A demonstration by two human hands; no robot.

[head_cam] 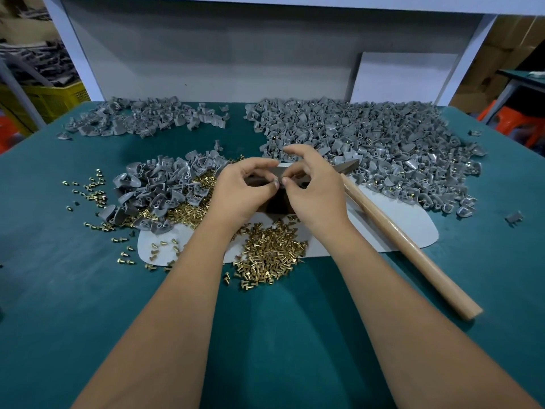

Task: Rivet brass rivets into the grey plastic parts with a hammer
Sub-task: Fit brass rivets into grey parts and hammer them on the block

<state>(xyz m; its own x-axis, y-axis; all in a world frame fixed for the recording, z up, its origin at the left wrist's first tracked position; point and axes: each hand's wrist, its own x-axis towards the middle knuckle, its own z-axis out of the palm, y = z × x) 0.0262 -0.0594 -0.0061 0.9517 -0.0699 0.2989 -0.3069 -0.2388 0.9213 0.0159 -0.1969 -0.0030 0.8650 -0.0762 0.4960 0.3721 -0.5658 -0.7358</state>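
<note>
My left hand (241,190) and my right hand (315,193) meet at the table's middle. Together they pinch one small grey plastic part (276,182) between their fingertips, above a dark block (275,203). I cannot tell whether a rivet is in that part. A heap of brass rivets (271,252) lies just under my wrists, and more rivets (188,208) are mixed into the grey parts (159,190) on the left. The hammer (407,240), with a wooden handle, lies to the right of my right hand, untouched.
A large heap of grey parts (383,146), some showing brass, fills the back right. A smaller heap of grey parts (141,119) sits back left. A pale mat (407,228) lies on the green table (59,290). A white wall closes the back.
</note>
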